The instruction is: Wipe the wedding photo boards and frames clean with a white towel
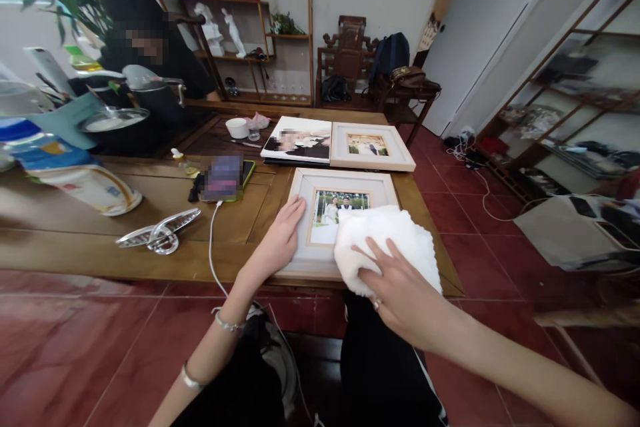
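A pale framed photo (345, 180) lies flat near the front edge of the wooden table (150, 247). My left hand (281, 236) rests flat on the frame's left side, fingers stretched out. My right hand (395, 287) presses a white fluffy cloth (385, 240) onto the frame's lower right part, fingers spread over the cloth. A ring shows on that hand.
Behind the frame lie a second framed photo (373, 146) and a photo album (299, 139). A phone (223, 180) with a white cable, metal tongs (159, 232), a bowl (237, 128) and bottles sit to the left. A person in black sits at the far left.
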`<action>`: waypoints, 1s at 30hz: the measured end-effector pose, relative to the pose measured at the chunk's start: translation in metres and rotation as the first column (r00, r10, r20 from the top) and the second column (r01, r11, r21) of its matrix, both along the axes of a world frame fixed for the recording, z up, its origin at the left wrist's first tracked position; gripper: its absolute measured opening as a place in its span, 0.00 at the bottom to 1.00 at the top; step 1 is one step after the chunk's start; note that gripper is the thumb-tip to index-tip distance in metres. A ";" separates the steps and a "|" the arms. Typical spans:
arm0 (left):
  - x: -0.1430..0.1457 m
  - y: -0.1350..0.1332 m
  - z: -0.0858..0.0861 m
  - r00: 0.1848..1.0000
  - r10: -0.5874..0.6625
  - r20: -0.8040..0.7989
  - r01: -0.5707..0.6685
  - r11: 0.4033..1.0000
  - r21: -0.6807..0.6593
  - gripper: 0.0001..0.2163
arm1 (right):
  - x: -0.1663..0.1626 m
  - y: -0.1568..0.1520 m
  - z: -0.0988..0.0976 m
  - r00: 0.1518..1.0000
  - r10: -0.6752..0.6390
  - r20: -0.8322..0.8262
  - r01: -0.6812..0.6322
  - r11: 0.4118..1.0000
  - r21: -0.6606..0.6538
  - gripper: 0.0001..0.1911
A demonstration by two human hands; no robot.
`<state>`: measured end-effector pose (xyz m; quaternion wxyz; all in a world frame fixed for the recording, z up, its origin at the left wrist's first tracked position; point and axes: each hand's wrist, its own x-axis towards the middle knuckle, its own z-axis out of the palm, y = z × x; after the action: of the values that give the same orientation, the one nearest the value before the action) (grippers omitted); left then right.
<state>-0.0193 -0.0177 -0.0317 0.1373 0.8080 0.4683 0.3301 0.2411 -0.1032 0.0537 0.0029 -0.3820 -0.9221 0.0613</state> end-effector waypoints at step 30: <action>-0.001 0.000 0.002 0.999 -0.011 -0.032 0.011 1.000 -0.004 0.23 | -0.005 0.041 -0.006 1.000 -0.025 -0.013 0.026 0.998 0.052 0.21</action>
<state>-0.0203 -0.0176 -0.0302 0.1331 0.8155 0.4666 0.3155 0.2361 -0.0618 0.0479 0.0195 -0.3931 -0.9184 0.0398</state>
